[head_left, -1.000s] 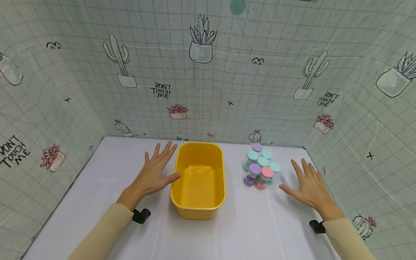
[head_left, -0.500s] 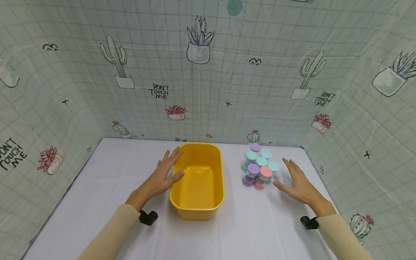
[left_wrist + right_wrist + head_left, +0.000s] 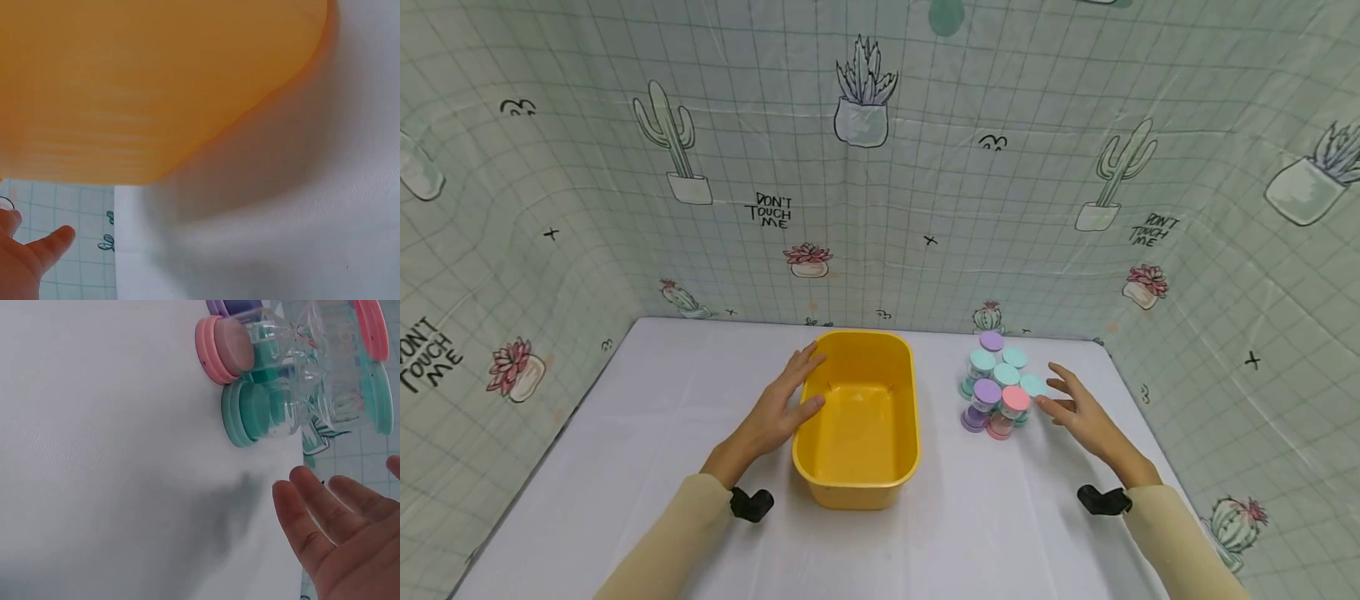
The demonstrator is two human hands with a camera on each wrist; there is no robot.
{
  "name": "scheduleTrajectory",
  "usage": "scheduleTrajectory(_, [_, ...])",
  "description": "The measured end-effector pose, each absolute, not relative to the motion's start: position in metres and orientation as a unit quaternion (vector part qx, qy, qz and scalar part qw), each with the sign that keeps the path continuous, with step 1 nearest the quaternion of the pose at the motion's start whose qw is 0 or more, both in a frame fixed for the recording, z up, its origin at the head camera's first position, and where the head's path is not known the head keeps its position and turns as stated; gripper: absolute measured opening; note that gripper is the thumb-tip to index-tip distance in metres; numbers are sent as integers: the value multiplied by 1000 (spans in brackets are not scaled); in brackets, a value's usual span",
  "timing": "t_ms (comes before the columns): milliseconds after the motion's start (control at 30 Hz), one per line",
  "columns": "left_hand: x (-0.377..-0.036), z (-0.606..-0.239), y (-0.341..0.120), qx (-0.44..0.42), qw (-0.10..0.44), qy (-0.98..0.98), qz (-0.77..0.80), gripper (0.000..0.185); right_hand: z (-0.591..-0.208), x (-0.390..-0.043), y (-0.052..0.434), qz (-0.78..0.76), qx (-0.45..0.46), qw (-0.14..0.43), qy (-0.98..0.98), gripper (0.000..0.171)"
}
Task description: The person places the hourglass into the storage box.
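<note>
In the head view my left hand [image 3: 772, 414] is at the left rim of a yellow plastic bin [image 3: 853, 495], fingers extended, fingertips and thumb overlapping the rim. Whether they press on it I cannot tell. My right hand [image 3: 1086, 418] hovers just right of a cluster of small hourglass sand timers, fingers loosely bent, holding nothing. Nearest to it stands a teal sand timer [image 3: 1033, 385]; beside that are a pink sand timer [image 3: 1015, 402] and a purple sand timer [image 3: 987, 393]. The right wrist view shows a gap between the fingers [image 3: 306, 534] and a teal timer [image 3: 253, 412].
Everything stands upright on a white tabletop [image 3: 962, 533]. A grid-patterned cloth [image 3: 895, 183] with cactus drawings walls off the back and both sides. More teal sand timers [image 3: 981, 362] and another purple timer [image 3: 992, 340] stand behind the front ones.
My left hand has moved right onto the bin's left rim. The right hand has moved left to the sand timers, its fingers bending from spread. Bin and timers have stayed put.
</note>
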State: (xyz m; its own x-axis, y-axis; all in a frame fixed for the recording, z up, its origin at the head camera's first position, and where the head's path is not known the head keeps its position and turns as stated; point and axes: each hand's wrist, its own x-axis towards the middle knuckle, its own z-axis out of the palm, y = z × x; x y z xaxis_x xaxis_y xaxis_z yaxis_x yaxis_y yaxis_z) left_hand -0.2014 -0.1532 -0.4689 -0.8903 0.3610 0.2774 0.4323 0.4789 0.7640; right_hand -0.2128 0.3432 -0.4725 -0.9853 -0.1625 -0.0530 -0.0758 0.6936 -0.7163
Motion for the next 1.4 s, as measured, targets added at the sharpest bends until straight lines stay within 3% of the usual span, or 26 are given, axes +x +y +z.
scheduleTrajectory(333, [-204,-480,-150,-250,52,-836,-486,60,-476,-220,341,-455,-65,75,885,76])
scheduleTrajectory(1400, [-208,-484,-151,-262,34,-825,-500,58,-469,-233,343,-459,-94,121,875,58])
